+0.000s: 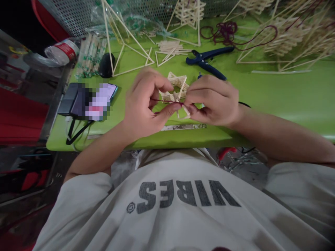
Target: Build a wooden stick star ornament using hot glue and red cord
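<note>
My left hand [146,104] is closed, with a dark red string [166,101] running out of its curled fingers. The thumb reaches across to a small knot in that string. Opposite it, my right hand [214,99] pinches the string at the knot, its fingertips pressed against the near point of a small star-shaped frame of thin wooden sticks [180,83]. The frame lies between both hands, just above the green tabletop. My fingers hide part of its near and right sides.
Behind my right hand lie blue-handled cutters [200,60] and a tangle of dark red string [222,31]. Loose sticks [170,47] and larger stick frames [125,45] stand farther back. A phone [101,103] and a black object [106,65] are left.
</note>
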A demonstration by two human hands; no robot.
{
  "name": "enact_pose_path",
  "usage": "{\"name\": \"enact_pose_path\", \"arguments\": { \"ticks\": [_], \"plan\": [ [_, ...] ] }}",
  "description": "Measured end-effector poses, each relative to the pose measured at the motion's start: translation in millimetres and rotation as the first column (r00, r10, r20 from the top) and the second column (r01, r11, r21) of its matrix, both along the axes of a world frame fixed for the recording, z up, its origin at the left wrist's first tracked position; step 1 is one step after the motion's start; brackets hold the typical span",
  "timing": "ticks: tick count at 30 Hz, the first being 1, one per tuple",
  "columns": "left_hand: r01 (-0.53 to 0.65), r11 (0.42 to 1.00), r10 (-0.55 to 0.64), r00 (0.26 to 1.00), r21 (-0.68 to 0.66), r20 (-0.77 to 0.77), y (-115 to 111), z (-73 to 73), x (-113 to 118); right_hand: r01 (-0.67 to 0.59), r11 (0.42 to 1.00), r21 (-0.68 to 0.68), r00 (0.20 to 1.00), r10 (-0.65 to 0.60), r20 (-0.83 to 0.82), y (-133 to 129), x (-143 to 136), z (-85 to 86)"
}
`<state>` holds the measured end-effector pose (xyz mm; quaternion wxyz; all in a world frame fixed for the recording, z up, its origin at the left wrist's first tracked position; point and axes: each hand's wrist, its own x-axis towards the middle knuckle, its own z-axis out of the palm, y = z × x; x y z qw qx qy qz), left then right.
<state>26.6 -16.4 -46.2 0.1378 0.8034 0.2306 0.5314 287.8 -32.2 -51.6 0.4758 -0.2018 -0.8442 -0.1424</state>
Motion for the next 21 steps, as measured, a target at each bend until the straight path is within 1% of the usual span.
{"name": "enact_pose_path", "arguments": {
  "ticks": [1, 3, 5, 7, 9, 11, 14, 16, 18, 21],
  "plan": [
    [-0.003, 1.000, 0.003, 1.000, 0.004, -0.007, -3, 1.8, 0, 0.014, 1.000, -0.002, 1.000, -0.014, 0.007, 0, 1, -0.2],
    [0.028, 0.999, -0.026, 0.999, 0.034, -0.042, -8, 6.7, 0, 0.034, 0.999, -0.003, 0.999, -0.033, 0.024, 0, 2, -0.9],
    [0.058, 0.996, -0.052, 0.995, 0.069, -0.090, -12, 11.9, -1, 0.015, 1.000, -0.003, 0.999, -0.015, 0.036, 0, 3, -2.2],
    [0.061, 0.995, -0.049, 0.989, 0.084, -0.136, -15, 15.7, -2, -0.020, 1.000, 0.005, 0.999, 0.019, 0.047, 1, 4, -3.1],
    [0.059, 0.994, -0.042, 0.983, 0.089, -0.176, -18, 17.6, -1, -0.015, 1.000, -0.003, 0.997, 0.015, 0.069, 0, 4, -2.6],
    [0.081, 0.992, -0.060, 0.979, 0.101, -0.192, -19, 17.8, 0, -0.010, 1.000, 0.006, 0.997, 0.010, 0.080, -1, 3, -0.9],
    [0.142, 0.981, -0.119, 0.979, 0.131, -0.167, -21, 17.8, 0, -0.091, 0.994, 0.052, 0.995, 0.089, 0.043, -2, 1, -0.1],
    [0.162, 0.976, -0.139, 0.978, 0.145, -0.159, -24, 19.0, 0, -0.144, 0.988, 0.060, 0.989, 0.142, 0.028, -2, 1, -3.5],
    [0.155, 0.977, -0.129, 0.978, 0.150, -0.166, -27, 21.2, -1, -0.146, 0.989, 0.012, 0.989, 0.145, 0.039, -2, 1, -9.7],
    [0.129, 0.980, -0.103, 0.981, 0.153, -0.167, -29, 24.9, 0, -0.132, 0.983, -0.124, 0.990, 0.138, 0.038, -1, 2, -16.9]
  ]
}}
